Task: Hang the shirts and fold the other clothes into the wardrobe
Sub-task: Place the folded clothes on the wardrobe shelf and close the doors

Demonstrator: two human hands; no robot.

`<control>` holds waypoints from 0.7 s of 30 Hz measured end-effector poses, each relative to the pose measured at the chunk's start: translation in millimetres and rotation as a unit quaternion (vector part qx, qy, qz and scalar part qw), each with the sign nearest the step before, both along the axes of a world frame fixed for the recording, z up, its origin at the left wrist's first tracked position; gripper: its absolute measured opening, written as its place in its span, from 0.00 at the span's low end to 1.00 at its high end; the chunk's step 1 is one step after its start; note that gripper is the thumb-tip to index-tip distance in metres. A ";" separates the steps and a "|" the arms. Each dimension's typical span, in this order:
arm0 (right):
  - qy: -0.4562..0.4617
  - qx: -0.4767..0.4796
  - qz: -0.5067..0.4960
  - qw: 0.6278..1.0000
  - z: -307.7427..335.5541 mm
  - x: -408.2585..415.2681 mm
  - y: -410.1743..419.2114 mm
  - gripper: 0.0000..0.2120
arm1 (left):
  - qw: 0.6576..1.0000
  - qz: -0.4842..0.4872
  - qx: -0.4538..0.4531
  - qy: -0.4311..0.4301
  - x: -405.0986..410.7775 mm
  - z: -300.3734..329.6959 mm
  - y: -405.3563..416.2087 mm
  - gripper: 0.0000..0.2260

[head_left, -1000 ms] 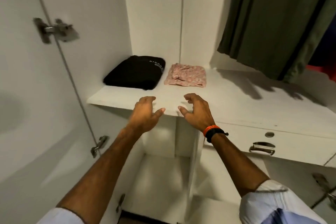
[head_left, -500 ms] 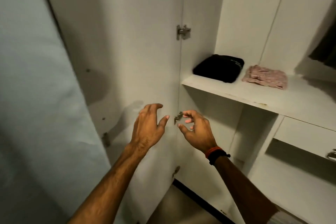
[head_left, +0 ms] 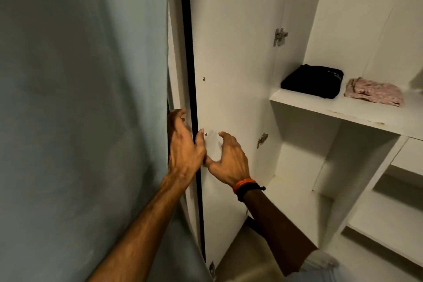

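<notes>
Both hands have moved from the shelf point(head_left: 343, 111) front to the door point(head_left: 231, 75) edge, left hand point(head_left: 183, 144) curling around it, right hand point(head_left: 229, 158) loose and empty beside it, folded clothes point(head_left: 312, 81) at the shelf's left end; closing seems next.

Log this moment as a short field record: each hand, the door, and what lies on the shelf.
left hand: fingers curled round the door's outer edge
right hand: spread open at the door's inner face, holding nothing
wardrobe door: open
shelf: holds two folded clothes
black garment: folded, at shelf's left end
pink garment: to its right, apart
</notes>
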State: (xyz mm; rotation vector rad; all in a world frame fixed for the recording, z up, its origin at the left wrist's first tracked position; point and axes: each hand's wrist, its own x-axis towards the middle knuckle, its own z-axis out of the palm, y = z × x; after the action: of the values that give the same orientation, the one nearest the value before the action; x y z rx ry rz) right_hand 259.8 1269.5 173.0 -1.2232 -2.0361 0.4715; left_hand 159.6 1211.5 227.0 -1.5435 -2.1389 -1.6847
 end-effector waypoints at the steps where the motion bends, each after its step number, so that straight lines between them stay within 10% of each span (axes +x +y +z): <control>1: -0.008 0.005 -0.001 1.000 5.0 -9.0 -3.8 0.38 | 0.999 -0.021 -0.031 -0.024 -6.0 4.0 3.8 0.29; 21: -0.079 0.048 -0.158 0.983 1.3 4.9 -6.2 0.30 | 0.988 -0.145 -0.011 -0.059 15.0 9.5 18.7 0.19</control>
State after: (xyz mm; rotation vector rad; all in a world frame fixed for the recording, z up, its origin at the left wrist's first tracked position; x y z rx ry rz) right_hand 264.7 1263.3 174.2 -1.5303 -1.9180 0.1260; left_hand 174.6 1230.3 236.4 -1.8851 -2.0736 -1.8843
